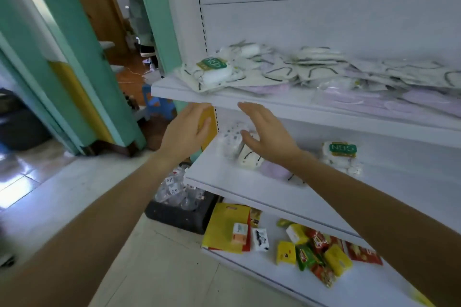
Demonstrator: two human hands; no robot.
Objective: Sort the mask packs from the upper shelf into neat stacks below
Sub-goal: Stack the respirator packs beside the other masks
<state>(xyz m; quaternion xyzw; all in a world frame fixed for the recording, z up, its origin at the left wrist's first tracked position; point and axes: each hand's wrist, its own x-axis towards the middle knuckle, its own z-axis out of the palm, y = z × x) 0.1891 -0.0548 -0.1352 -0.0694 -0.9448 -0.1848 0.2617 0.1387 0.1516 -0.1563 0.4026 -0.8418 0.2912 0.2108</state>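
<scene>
The upper shelf carries a loose heap of white and lilac mask packs, with a green-labelled N95 pack at its left end. On the middle shelf lie a small stack of patterned white packs, a lilac pack and an N95 stack further right. My left hand is raised just below the upper shelf's front edge, fingers straight, holding nothing. My right hand hovers open in front of the small stack, also holding nothing.
The bottom shelf holds yellow bags and several small snack and tissue packs. A black crate of clear bottles stands on the floor at the shelf's left. Beyond it are a teal door frame and an open doorway.
</scene>
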